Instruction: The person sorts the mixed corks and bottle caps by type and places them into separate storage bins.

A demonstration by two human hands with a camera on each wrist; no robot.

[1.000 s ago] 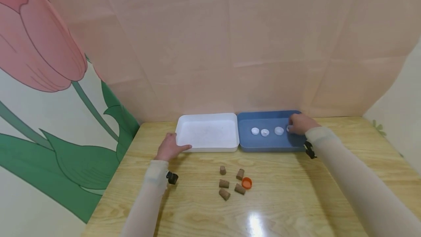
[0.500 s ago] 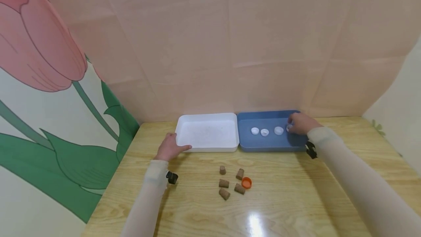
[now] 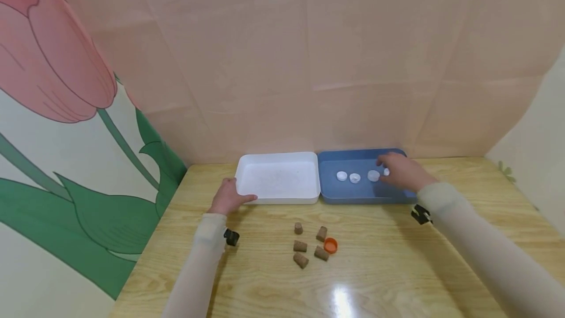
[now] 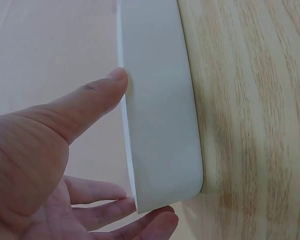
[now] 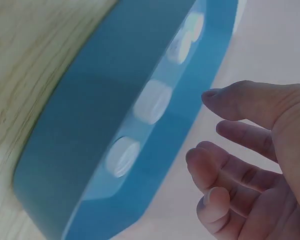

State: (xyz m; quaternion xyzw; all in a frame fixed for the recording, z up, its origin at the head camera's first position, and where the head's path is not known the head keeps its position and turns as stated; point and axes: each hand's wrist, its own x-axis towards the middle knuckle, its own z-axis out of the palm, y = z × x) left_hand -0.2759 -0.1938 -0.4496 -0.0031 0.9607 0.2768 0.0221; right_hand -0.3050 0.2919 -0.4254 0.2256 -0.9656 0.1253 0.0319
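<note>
My left hand (image 3: 229, 198) rests at the near left corner of the white tray (image 3: 278, 180). In the left wrist view its thumb (image 4: 90, 107) lies straight against the white tray (image 4: 160, 100) wall, and the fingers reach past the corner. My right hand (image 3: 399, 171) hovers over the right end of the blue tray (image 3: 348, 195), fingers spread and holding nothing. Several white caps (image 3: 355, 177) lie in a row inside that tray. The right wrist view shows the hand (image 5: 205, 130) apart from the blue tray (image 5: 90, 125) and the white caps (image 5: 152, 101).
Several brown corks (image 3: 300, 246) and an orange cap (image 3: 330, 245) lie on the wooden table (image 3: 397, 269) in front of the trays. A pink wall stands right behind the trays, and a tulip-painted panel closes the left side.
My right hand has let go of the rightmost white cap and drawn back and up from the blue tray's floor. The left hand has not moved.
</note>
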